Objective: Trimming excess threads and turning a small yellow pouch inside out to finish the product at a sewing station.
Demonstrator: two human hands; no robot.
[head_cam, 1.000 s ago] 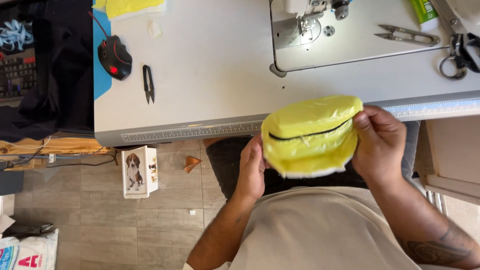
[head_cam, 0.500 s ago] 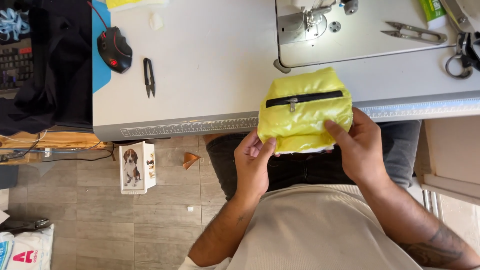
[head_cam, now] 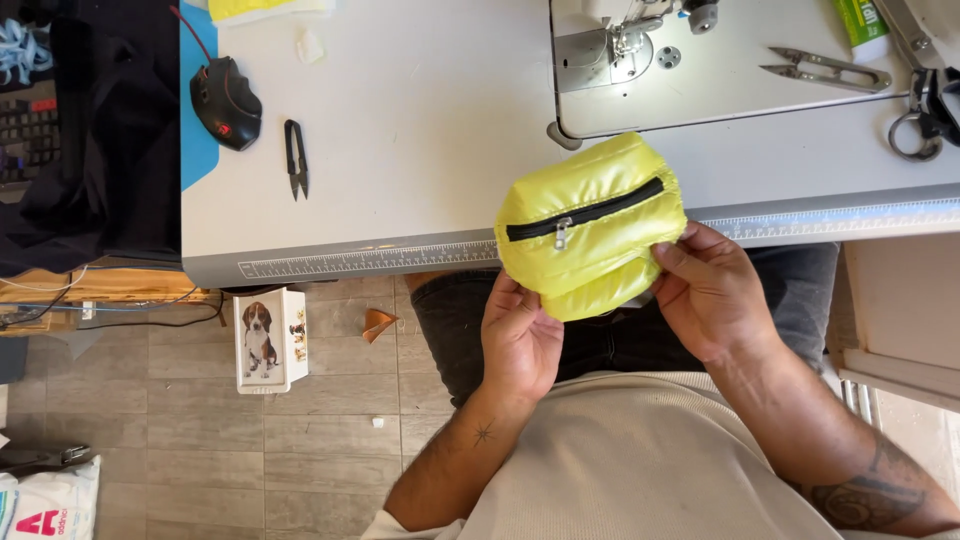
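— Gripping what were the hands seen?
— A yellow zippered pouch [head_cam: 590, 225] was pinched at its lower edge by the left hand [head_cam: 518, 338] and the right hand [head_cam: 712, 290], at the tabletop [head_cam: 420, 150] edge.
— Beyond it?
— Black snips [head_cam: 296, 158] and a sewing machine [head_cam: 630, 40] were seen.

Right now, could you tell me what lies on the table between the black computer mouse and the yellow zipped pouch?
In the head view, small black thread snips lie on the white table between the mouse and the pouch; the rest is bare tabletop.
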